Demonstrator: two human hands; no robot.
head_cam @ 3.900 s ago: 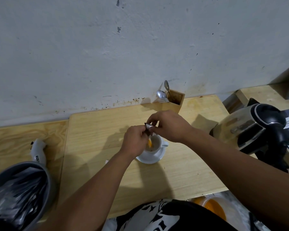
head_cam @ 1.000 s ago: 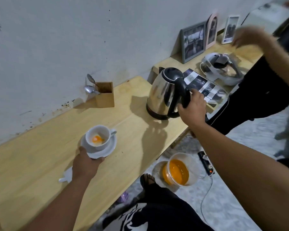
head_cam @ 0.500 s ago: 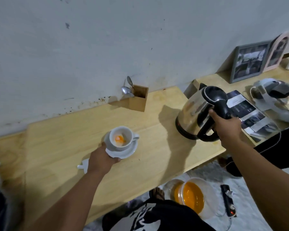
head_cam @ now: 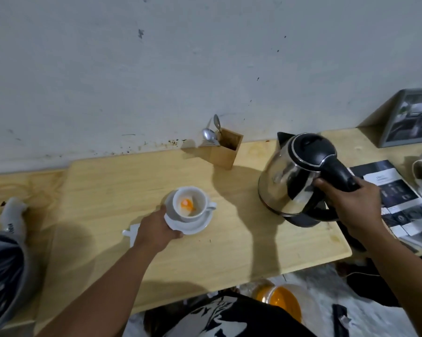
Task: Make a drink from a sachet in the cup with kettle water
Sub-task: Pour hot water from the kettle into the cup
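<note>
white cup (head_cam: 190, 204) on saucer (head_cam: 197, 226), orange powder inside, steel kettle (head_cam: 291, 177) tilted

White cup (head_cam: 190, 203) with orange powder (head_cam: 186, 203) set on saucer (head_cam: 197, 226), saucer rim held by left hand (head_cam: 158, 231), steel kettle (head_cam: 293, 176) tilted, handle gripped by right hand (head_cam: 355, 207), wooden table (head_cam: 229, 249) beneath

Cup (head_cam: 190, 203) stands on saucer (head_cam: 195, 226) at mid-table (head_cam: 229, 251). Electric kettle (head_cam: 292, 178) right of it. Utensil holder (head_cam: 223, 150) behind, between them, against wall (head_cam: 156, 69). Torn sachet (head_cam: 132, 234) left of saucer.
</note>
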